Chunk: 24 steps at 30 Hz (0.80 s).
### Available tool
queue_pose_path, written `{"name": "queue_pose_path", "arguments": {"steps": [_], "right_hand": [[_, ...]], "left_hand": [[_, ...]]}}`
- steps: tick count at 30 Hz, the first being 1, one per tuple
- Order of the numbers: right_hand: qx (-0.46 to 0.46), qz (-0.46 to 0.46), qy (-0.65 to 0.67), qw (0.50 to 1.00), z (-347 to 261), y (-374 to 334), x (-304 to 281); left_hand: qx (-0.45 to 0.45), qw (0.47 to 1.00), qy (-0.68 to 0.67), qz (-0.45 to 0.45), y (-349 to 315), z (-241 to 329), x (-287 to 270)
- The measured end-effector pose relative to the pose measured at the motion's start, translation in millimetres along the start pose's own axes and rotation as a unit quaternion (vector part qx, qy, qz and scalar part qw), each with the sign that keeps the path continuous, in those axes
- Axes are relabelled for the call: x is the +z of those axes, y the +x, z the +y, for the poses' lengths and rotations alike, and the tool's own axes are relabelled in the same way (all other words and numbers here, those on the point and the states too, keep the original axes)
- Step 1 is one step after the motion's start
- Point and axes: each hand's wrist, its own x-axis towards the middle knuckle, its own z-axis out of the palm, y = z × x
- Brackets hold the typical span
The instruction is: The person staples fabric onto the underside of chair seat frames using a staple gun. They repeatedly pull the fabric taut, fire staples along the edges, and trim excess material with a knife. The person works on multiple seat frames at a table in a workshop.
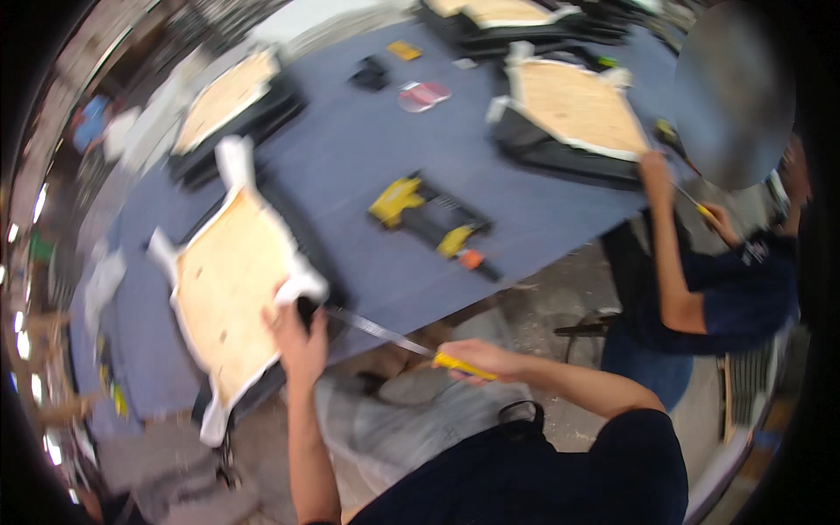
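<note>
My left hand (299, 337) is closed at the near right corner of a padded panel, where white lining and black material bunch up. This panel has a pale wooden board (232, 280) on top, white lining around its edges and black cover (302, 232) beneath. In my closed right hand (494, 359) is a yellow-handled tool (459, 366) with a long, thin metal blade. Its blurred far end points to the corner beside my left fingers; whether it touches is unclear. On the table to the right of the panel lies a yellow-and-black staple gun (430, 214).
The blue-covered table (341, 144) also bears similar panels, one at far left (226, 101) and one at right (573, 105). A black object (370, 73), a round red-and-clear item (423, 96) and a yellow box (403, 50) lie farther back. A co-worker (726, 293) holds another yellow-handled tool (705, 212).
</note>
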Motion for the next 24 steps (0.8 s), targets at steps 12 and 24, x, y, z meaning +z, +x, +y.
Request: {"name": "queue_pose_path", "arguments": {"steps": [12, 24], "right_hand": [[-0.171, 0.179, -0.278, 0.928, 24, 23, 34], [-0.215, 0.158, -0.347, 0.899, 14, -7, 14]], "left_hand": [[-0.088, 0.995, 0.011, 0.048, -1, -12, 18], [-0.055, 0.989, -0.126, 0.064, -11, 7, -3]]}}
